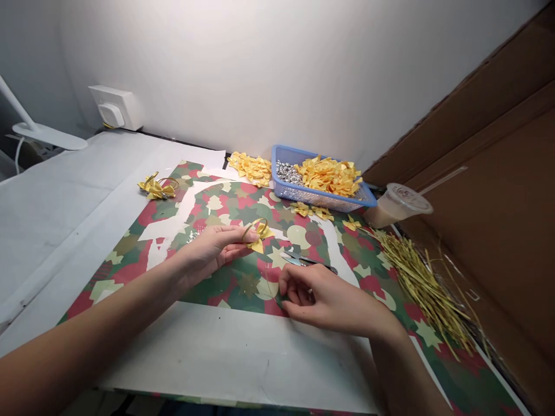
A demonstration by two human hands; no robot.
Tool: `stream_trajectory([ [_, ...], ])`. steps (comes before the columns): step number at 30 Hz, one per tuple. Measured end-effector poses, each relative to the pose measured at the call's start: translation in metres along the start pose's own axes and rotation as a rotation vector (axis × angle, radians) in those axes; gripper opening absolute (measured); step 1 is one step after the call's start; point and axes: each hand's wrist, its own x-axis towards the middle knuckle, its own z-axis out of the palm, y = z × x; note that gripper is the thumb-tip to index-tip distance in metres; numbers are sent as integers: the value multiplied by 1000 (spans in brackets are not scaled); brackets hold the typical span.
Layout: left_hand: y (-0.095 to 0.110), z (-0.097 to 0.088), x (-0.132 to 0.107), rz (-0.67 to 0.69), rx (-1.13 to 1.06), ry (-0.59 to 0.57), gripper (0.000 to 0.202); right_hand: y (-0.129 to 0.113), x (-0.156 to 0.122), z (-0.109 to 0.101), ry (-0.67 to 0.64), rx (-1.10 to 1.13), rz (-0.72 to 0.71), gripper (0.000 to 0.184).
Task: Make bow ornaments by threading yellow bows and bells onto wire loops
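The left hand (pixel 212 249) is on the left, and its finger and thumb pinch a yellow ribbon bow (pixel 258 237) with a thin gold loop on top. The bow is held just above a big sheet of wrapping paper (pixel 260 289) with red and green leaves and stars on it. The right hand (pixel 329 300) is near the front of the paper, with its fingers curled in. I cannot tell if it holds something small. Small scissors (pixel 307 261) lie on the paper, just above the right hand and not touching it. A white board (pixel 234 361) is under the front of the paper. Farther back on the paper, a blue plastic basket (pixel 284 186) holds yellow ribbon pieces (pixel 329 176) and silver beads (pixel 288 172). More yellow ribbon pieces (pixel 250 169) sit in a pile beside the basket. Another gold and yellow bow (pixel 156 188) lies near the left edge of the paper. On the right are gold straw strands (pixel 418 283), a plastic cup with a lid (pixel 396 204), and a brown cardboard sheet (pixel 485 150). A white wall socket (pixel 115 108) is on the wall.
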Motion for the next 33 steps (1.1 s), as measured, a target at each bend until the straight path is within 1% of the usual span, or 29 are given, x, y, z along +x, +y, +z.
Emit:
stream_trajectory([
  [2, 0, -1, 0, 6, -4, 0, 8, -1, 0, -2, 68, 9, 6, 14],
  [4, 0, -2, 0, 10, -8, -1, 8, -1, -1, -4, 109, 10, 22, 10],
  [7, 0, -2, -1, 15, -13, -8, 10, -2, 1, 0, 86, -29, 20, 1],
  [10, 1, -1, -2, 24, -15, -9, 10, -3, 6, 8, 84, -84, -44, 13],
  [13, 2, -1, -3, 28, -24, 13, 9, -4, 9, 14, 95, -90, -92, 9],
  [15, 4, -1, -3, 29, -27, 23, 8, -3, 11, 15, 55, -56, -91, 12],
  [17, 4, -2, -3, 29, -33, 27, 8, -2, 11, 12, 52, -20, -77, 13],
  [19, 4, -4, -3, 36, -47, 22, 10, 2, 11, 7, 101, 15, -53, 13],
  [22, 5, -5, -3, 41, -63, 18, 7, 10, 11, -1, 219, 68, -5, 18],
  [25, 6, -6, -2, 41, -80, 34, 4, 18, 11, -8, 366, 57, 1, 23],
  [27, 7, -7, -2, 57, -94, 36, 3, 19, 11, -10, 431, 37, 8, 24],
  [30, 6, -9, -2, 76, -98, 22, 2, 16, 12, -5, 452, 6, 34, 26],
  [33, 6, -10, -3, 99, -83, -5, 3, 10, 16, 6, 373, -84, -20, 30],
])
